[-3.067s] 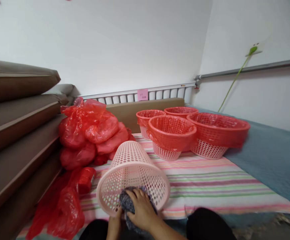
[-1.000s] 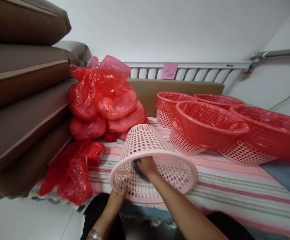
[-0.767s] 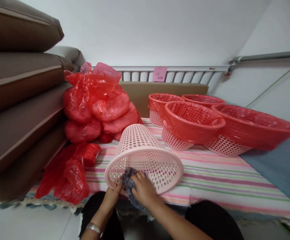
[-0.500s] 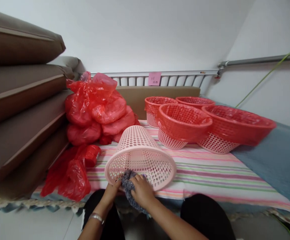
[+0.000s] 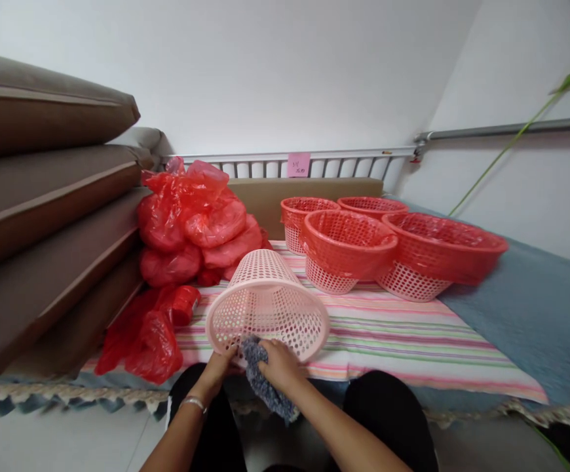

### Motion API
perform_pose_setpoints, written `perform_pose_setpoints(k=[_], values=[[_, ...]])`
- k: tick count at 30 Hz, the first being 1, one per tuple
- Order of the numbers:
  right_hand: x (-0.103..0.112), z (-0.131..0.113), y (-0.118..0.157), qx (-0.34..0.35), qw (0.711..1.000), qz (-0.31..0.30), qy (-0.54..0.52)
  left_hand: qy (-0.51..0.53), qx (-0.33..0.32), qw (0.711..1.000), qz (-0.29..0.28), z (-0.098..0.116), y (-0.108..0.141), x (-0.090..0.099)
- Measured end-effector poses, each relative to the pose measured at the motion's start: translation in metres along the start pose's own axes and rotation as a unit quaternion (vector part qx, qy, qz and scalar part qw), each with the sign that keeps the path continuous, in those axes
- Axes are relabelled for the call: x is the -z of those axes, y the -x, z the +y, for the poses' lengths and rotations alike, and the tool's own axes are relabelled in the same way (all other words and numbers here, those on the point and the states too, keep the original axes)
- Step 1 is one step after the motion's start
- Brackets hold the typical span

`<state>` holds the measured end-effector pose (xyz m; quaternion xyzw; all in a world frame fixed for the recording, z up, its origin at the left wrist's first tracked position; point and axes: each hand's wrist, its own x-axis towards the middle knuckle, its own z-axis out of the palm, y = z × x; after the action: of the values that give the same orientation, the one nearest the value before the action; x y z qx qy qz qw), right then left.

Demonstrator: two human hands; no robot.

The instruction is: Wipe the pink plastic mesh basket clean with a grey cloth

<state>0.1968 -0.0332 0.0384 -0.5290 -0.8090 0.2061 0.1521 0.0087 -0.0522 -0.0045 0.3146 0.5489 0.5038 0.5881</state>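
Basket [image 5: 268, 284], pale pink and perforated, lies on its side on the striped sheet [image 5: 388, 347], its mouth facing the person near the sheet's front edge. The left hand [image 5: 219, 368] grips the lower rim; the right hand [image 5: 281, 367] is closed around a fluffy grey cloth [image 5: 265, 388], bunched against that rim beside the left fingers and hanging over the edge.

The likeliest trouble is rolling: the round wall rests on soft fabric, and only the left hand steadies it, so a hard sideways push could turn it. The cloth's loops might also snag in the holes (it looks shaggy enough). A strong pull towards the knees could ruck up the sheet, while a swing to the right might bump the nearest red-lined basket [image 5: 348, 252].
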Motion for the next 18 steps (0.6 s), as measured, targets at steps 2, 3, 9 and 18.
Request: perform_pose_setpoints(k=[2,3,9,18], values=[[0.017,0.002,-0.004,-0.038,0.997,0.052,-0.031,0.013,0.006,1.000,-0.002,-0.003,0.000,-0.002],[0.026,0.003,-0.008,-0.050,0.994,0.083,-0.046,0.018,0.011,1.000,-0.002,-0.005,-0.001,-0.003],[0.038,0.001,-0.042,-0.032,0.986,0.146,-0.067,0.032,0.023,0.999,-0.004,-0.010,-0.001,-0.009],[-0.007,0.007,-0.039,0.021,0.996,-0.025,0.087,0.028,0.012,0.999,-0.010,-0.019,-0.004,-0.005]])
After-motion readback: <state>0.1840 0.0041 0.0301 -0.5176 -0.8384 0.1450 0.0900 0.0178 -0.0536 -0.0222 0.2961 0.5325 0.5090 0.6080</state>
